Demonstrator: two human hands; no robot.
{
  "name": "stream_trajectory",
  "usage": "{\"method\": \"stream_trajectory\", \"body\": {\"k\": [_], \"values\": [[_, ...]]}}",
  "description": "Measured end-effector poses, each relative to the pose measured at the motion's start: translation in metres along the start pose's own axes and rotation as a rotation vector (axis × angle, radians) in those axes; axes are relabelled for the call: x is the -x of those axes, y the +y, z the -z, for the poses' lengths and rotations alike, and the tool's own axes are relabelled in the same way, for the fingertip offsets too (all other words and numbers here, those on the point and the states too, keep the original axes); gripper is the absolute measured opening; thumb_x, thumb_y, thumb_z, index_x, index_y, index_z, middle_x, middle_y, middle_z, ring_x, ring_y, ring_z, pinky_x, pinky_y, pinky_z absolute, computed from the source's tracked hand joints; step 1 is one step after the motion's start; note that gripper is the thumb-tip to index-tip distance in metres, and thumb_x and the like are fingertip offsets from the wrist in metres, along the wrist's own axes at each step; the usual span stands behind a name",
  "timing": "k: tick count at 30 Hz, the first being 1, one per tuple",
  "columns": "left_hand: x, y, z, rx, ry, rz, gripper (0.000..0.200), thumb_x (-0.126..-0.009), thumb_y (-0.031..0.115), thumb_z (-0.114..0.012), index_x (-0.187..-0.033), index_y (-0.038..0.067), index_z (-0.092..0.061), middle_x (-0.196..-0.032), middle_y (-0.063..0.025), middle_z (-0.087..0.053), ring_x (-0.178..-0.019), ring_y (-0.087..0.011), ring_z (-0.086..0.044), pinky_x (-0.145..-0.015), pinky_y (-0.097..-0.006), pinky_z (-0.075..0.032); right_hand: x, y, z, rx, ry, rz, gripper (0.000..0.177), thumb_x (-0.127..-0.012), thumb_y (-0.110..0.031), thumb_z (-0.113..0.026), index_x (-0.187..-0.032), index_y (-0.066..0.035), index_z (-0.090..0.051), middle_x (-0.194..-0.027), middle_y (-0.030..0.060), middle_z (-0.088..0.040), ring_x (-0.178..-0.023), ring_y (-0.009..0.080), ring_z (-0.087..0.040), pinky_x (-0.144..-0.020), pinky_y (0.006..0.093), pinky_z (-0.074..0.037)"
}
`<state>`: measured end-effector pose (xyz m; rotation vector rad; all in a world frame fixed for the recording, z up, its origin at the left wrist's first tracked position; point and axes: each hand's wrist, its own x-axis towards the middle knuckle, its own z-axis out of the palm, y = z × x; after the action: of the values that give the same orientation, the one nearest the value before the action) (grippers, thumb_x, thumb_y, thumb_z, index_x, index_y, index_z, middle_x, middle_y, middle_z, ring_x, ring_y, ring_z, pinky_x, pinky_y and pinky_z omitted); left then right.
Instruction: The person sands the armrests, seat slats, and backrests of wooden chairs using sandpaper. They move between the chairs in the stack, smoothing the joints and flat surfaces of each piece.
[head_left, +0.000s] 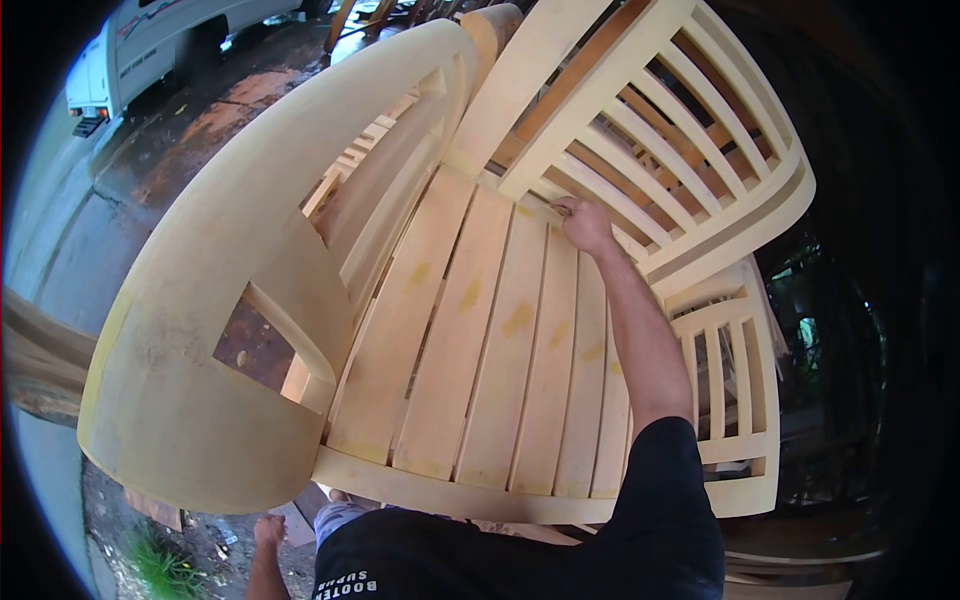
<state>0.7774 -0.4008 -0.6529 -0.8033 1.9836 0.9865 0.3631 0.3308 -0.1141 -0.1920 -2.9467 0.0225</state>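
A bare, pale wooden bench (470,340) with a slatted seat fills the middle of the head view. Yellowish patches mark several slats. My right hand (588,225) reaches across the seat to its back edge, at the foot of the slatted backrest (640,150). Its fingers are closed in a pinch; a small dark edge shows at the fingertips, too small to name. Low on the left, my left hand (270,532) hangs beside my body, below the broad curved armrest (190,250). Its fingers look curled in, and nothing shows in them.
A second slatted wooden piece (730,380) stands at the right, close to my right arm. A wooden post or beam (45,355) juts in at the far left. Beyond the bench, a white vehicle (160,50) stands on wet ground. Grass (160,565) grows at lower left.
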Motion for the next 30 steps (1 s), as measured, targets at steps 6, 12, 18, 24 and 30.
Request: {"method": "stream_trajectory", "body": {"k": [6, 12, 18, 24, 30], "values": [[0.016, 0.016, 0.006, 0.067, 0.063, 0.011, 0.029, -0.097, 0.023, -0.063, -0.106, -0.003, -0.072, -0.081, -0.0145, -0.074, -0.060, -0.0244, -0.070, -0.051, -0.0382, -0.056, 0.003, -0.013, -0.033, 0.125, -0.008, 0.009, 0.042, -0.082, -0.005, -0.057, -0.115, -0.019, -0.078, -0.101, 0.0192, -0.075, -0.097, 0.0370, -0.072, -0.088, 0.0464, -0.057], [0.012, 0.016, 0.001, 0.025, 0.010, 0.051, 0.027, -0.096, 0.021, -0.063, -0.102, -0.004, -0.072, -0.078, -0.0146, -0.073, -0.058, -0.0243, -0.069, -0.048, -0.0375, -0.054, 0.022, -0.003, -0.050, 0.136, 0.031, 0.114, 0.049, -0.077, -0.007, -0.058, -0.120, -0.022, -0.077, -0.112, 0.0192, -0.075, -0.105, 0.0360, -0.071, -0.095, 0.0449, -0.055], [-0.008, 0.006, -0.007, 0.027, 0.022, -0.072, 0.026, -0.096, 0.019, -0.062, -0.105, -0.003, -0.071, -0.078, -0.0138, -0.072, -0.057, -0.0241, -0.068, -0.049, -0.0378, -0.055, 0.009, 0.016, 0.004, -0.014, 0.024, -0.114, 0.046, -0.079, -0.008, -0.058, -0.120, -0.021, -0.077, -0.111, 0.0204, -0.074, -0.106, 0.0373, -0.070, -0.095, 0.0446, -0.055], [-0.007, 0.004, 0.000, 0.031, 0.047, -0.057, 0.027, -0.096, 0.021, -0.062, -0.108, -0.002, -0.070, -0.079, -0.0143, -0.072, -0.058, -0.0248, -0.069, -0.050, -0.0380, -0.056, -0.023, 0.008, -0.010, 0.217, -0.163, -0.087, 0.042, -0.083, -0.016, -0.057, -0.120, -0.016, -0.076, -0.117, 0.0183, -0.074, -0.108, 0.0369, -0.070, -0.096, 0.0447, -0.055], [0.001, -0.003, -0.001, 0.057, 0.052, -0.002, 0.028, -0.097, 0.022, -0.062, -0.110, -0.002, -0.070, -0.080, -0.0147, -0.072, -0.057, -0.0255, -0.069, -0.049, -0.0390, -0.054, -0.039, -0.023, -0.026, 0.267, -0.195, -0.052, 0.040, -0.083, -0.019, -0.056, -0.118, -0.014, -0.076, -0.117, 0.0158, -0.074, -0.108, 0.0360, -0.070, -0.097, 0.0441, -0.055]]}}
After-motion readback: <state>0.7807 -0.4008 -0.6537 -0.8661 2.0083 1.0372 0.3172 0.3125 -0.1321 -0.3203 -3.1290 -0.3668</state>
